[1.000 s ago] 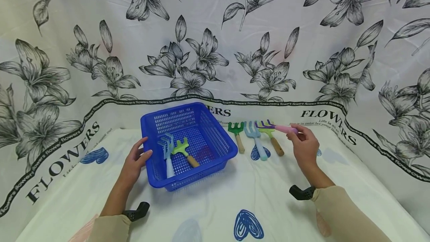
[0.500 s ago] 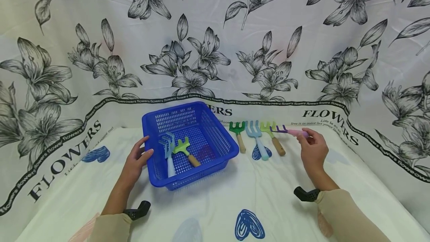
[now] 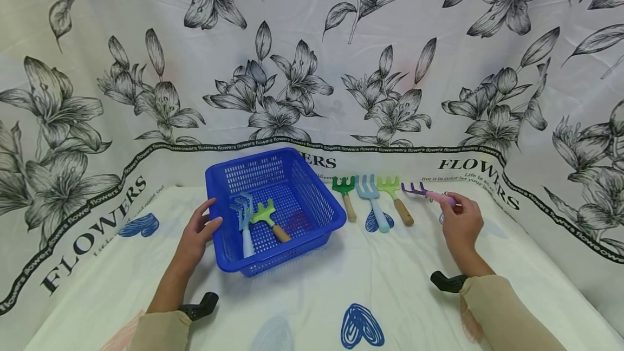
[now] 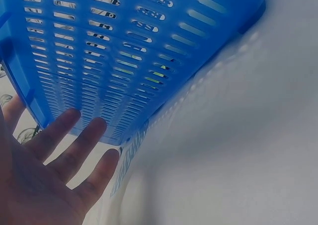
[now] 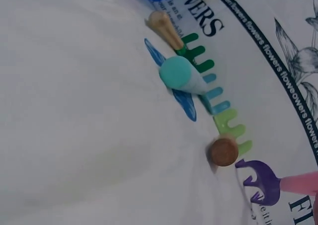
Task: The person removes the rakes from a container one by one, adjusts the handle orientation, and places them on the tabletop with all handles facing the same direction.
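My right hand pinches the end of a pink handle on a small garden rake with purple tines, held with its tines pointing left. In the right wrist view, the rake's purple head shows beside a light green hand fork. My left hand rests at the left rim of a blue plastic basket. Its fingers look straight and spread along the basket's outer wall in the left wrist view. Inside the basket lie a light blue rake and a green fork with a wooden handle.
Right of the basket, in a row, lie a dark green hand fork, a light blue fork and a light green fork with a wooden handle. A flower-printed curtain hangs behind the cloth-covered surface.
My right hand has carried the purple-and-pink rake to the right and slightly nearer, from over the light green fork to beside it. The left hand and basket stay in place.
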Demonstrator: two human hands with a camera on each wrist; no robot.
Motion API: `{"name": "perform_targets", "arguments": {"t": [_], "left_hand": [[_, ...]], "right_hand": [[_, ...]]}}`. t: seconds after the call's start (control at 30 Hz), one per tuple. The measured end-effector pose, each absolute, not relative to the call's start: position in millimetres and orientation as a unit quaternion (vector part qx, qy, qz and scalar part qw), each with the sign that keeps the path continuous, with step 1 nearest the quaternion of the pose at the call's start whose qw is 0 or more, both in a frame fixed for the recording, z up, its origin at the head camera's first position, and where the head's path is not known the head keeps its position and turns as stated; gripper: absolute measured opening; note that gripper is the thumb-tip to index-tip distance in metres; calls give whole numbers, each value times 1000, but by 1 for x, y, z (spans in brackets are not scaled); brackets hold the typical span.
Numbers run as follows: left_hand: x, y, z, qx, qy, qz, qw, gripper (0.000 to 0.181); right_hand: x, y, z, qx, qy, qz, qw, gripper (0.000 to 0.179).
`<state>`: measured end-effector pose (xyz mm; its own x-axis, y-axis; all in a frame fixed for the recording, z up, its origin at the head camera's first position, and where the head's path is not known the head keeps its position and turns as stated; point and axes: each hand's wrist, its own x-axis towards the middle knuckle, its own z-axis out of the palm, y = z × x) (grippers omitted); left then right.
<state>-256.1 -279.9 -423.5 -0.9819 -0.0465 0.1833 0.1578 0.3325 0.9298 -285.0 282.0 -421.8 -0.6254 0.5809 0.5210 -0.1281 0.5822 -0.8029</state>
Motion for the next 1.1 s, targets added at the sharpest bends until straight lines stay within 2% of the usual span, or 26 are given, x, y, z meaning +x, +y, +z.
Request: {"name": "perform_targets", "arguments": {"t": [0.3,0.7,1.1], "left_hand": [[-258,-281,-424,-35,-811,-578,86,67],[-258,-281,-425,-29,-814,-574,84,69],[-254,-278,-419,-28,-813,-577,79,70]], "right_hand": [[-287,292,-430,-195,-826,407,337,25],[-290,305,-449,-167,-876,387,233,26],[-287,306,-449,-158,-890,381,194,27]]}}
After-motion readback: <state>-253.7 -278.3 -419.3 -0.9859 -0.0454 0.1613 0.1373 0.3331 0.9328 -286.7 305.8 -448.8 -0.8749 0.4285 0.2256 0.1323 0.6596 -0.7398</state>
